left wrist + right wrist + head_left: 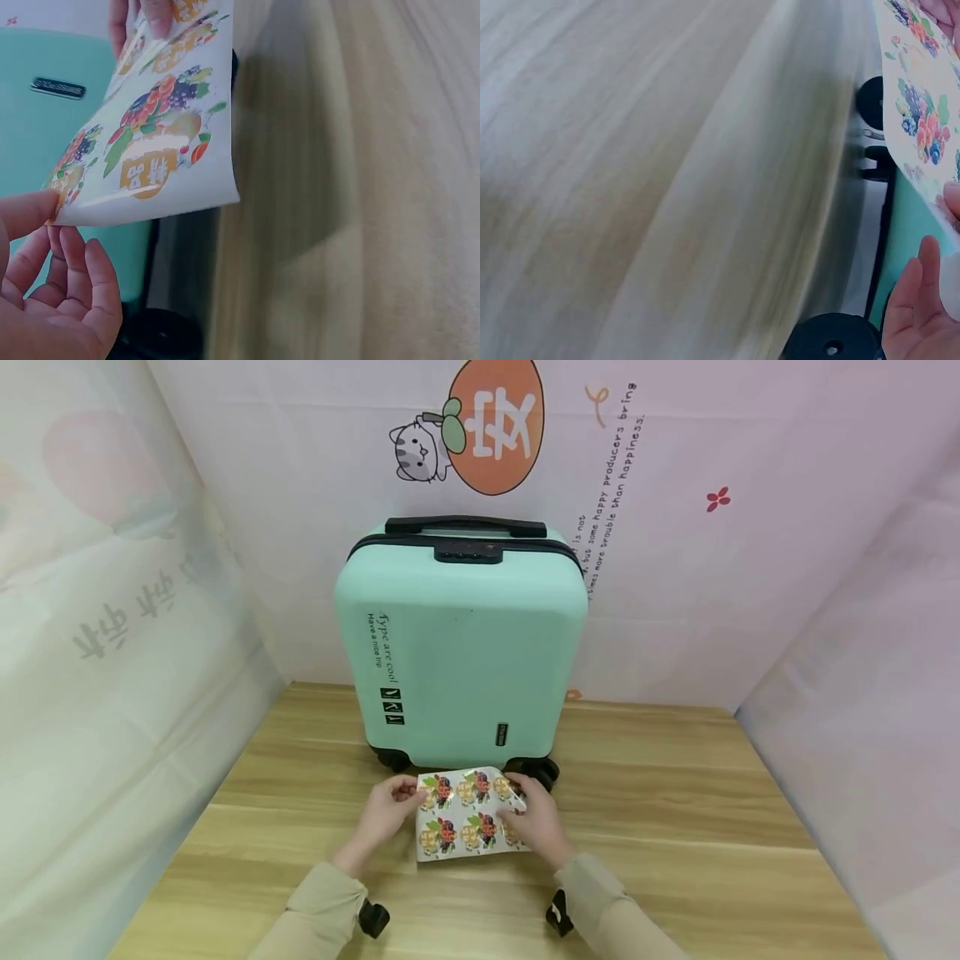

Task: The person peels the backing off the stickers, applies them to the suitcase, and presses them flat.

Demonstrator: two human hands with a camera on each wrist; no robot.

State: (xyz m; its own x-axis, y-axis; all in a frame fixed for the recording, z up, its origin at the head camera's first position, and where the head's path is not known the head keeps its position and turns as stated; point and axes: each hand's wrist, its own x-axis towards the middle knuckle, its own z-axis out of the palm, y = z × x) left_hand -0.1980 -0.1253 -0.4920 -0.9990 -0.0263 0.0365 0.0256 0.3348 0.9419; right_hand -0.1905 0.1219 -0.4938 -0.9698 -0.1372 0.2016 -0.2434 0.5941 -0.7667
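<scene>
A white sheet of round fruit stickers (459, 816), in two rows, is held above the table in front of a mint-green suitcase (465, 652). My left hand (381, 817) pinches its left edge between thumb and fingers. In the left wrist view that hand (64, 292) grips a corner of the glossy sheet (176, 150), which bows slightly. At the opposite edge my right hand (542, 822) holds the sheet, thumb on the printed face. The right wrist view shows part of the right hand (922, 315), its fingers reaching behind the sheet (922, 112).
The suitcase stands upright on black wheels (542, 770) against a printed cloth backdrop (660, 610). Cloth also hangs on both sides of the wood-grain table (675, 810). A black strap piece (372, 917) shows at the left wrist, another (558, 912) at the right.
</scene>
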